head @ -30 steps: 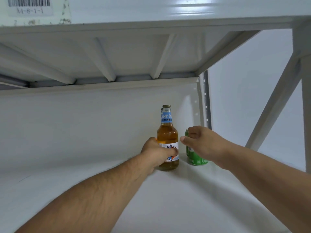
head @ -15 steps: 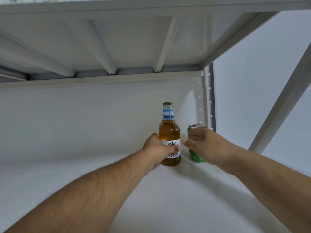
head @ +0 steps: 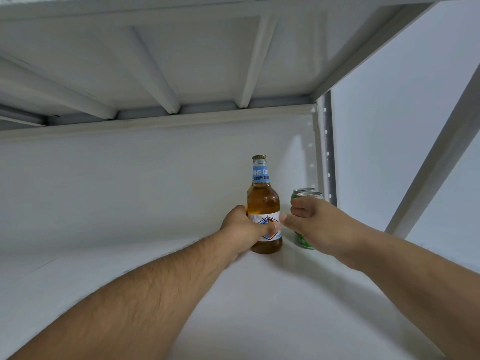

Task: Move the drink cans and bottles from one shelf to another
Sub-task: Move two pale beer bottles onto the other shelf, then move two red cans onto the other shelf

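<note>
An amber glass bottle (head: 262,198) with a blue neck label and gold cap stands upright near the back right of the white shelf (head: 233,294). My left hand (head: 244,228) grips its lower body, thumb across the white label. To its right stand two green cans, one behind the other; the nearer green can (head: 309,196) is held by my right hand (head: 314,222), fingers curled round its side. Only the rim of the rear can (head: 301,190) shows. My right hand hides most of both cans.
The underside of the shelf above (head: 181,61), with ribs, hangs low over the bottle. A perforated upright post (head: 327,152) stands just behind the cans. A diagonal brace (head: 436,157) crosses at the right. The back panel (head: 130,183) is plain white.
The view has tilted upward and come closer. Both hands stay at the bottle and the can; my right hand has settled lower on the can, so its rim now shows.
</note>
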The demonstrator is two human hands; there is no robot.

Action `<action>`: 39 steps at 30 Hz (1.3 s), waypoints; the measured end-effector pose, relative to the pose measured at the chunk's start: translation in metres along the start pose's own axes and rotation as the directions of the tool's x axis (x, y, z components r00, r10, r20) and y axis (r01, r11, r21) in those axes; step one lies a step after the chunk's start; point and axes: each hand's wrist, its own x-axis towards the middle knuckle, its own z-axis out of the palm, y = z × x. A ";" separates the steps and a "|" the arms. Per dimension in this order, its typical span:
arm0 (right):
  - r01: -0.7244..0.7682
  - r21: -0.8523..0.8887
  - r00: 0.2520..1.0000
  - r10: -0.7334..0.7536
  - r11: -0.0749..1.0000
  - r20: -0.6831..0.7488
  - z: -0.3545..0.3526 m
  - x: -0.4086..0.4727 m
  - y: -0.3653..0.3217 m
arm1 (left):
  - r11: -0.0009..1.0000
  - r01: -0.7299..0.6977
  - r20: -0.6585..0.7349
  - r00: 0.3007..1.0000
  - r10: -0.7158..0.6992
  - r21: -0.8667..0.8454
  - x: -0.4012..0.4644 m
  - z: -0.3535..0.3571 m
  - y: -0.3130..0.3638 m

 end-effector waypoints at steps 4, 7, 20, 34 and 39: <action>0.006 -0.002 1.000 -0.006 1.000 0.016 0.002 0.001 0.001 | 0.999 0.020 0.067 0.997 -0.023 0.046 -0.005 -0.002 0.001; 0.038 -0.077 0.999 -0.038 0.996 0.004 0.005 0.000 0.002 | 0.990 0.048 0.080 0.995 -0.059 0.134 -0.015 -0.012 0.006; 0.278 -0.610 0.955 -0.141 0.742 0.263 0.047 -0.049 -0.056 | 0.772 0.001 0.000 1.000 -0.001 0.636 -0.103 -0.114 -0.003; 0.587 -0.591 0.798 -0.273 0.554 0.537 0.287 -0.143 -0.217 | 0.712 0.347 -0.339 0.927 -0.162 0.610 -0.313 -0.363 -0.089; 0.648 -0.542 0.746 -0.305 0.535 0.592 0.367 -0.185 -0.265 | 0.694 0.467 -0.454 0.863 -0.222 0.548 -0.384 -0.435 -0.122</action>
